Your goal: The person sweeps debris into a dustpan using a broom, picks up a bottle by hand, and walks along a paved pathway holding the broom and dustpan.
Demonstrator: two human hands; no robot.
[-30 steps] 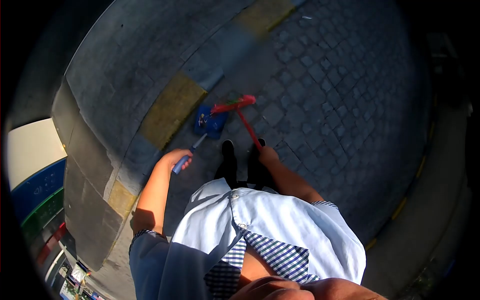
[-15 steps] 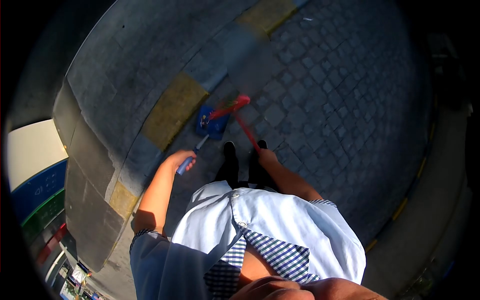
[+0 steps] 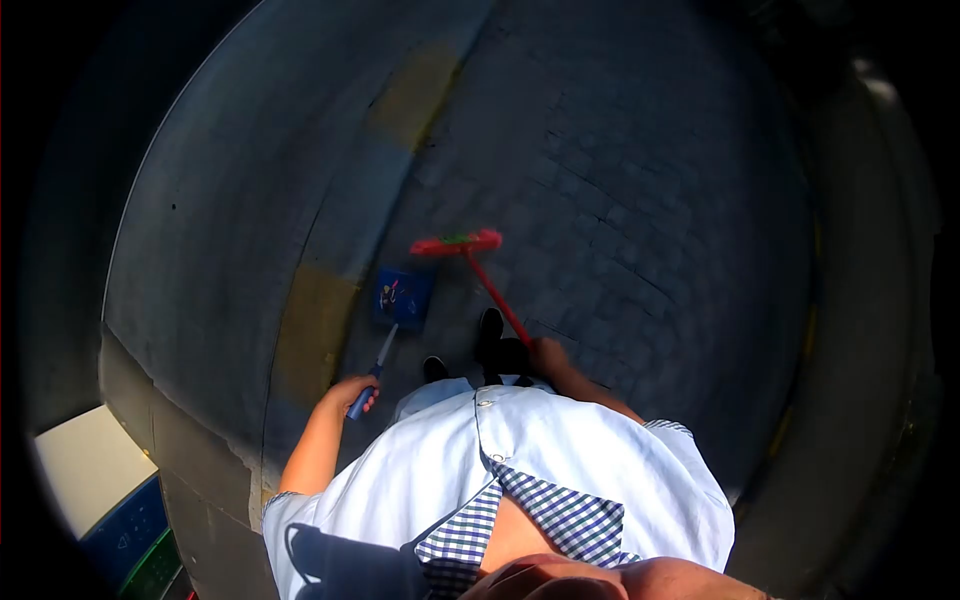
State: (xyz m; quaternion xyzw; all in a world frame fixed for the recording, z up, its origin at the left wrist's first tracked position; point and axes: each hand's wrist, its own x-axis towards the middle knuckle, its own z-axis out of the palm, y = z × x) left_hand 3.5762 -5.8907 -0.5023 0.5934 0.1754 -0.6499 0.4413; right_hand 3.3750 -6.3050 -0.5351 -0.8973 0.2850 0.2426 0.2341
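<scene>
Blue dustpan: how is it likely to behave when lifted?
The blue dustpan looks like plastic, so probably light and fairly stiff. Held only by its handle, it may tip, and the small bits on it could slide off.

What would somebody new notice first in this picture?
The bright red, long-handled broom pops out first, near the picture's middle, held in the right hand. Next comes the flat, square blue dustpan, held in the left hand, beside a yellow stretch of kerb.

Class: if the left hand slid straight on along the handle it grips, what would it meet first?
The left hand would probably first meet the pan at the end of the handle, though depth is unclear.
</scene>
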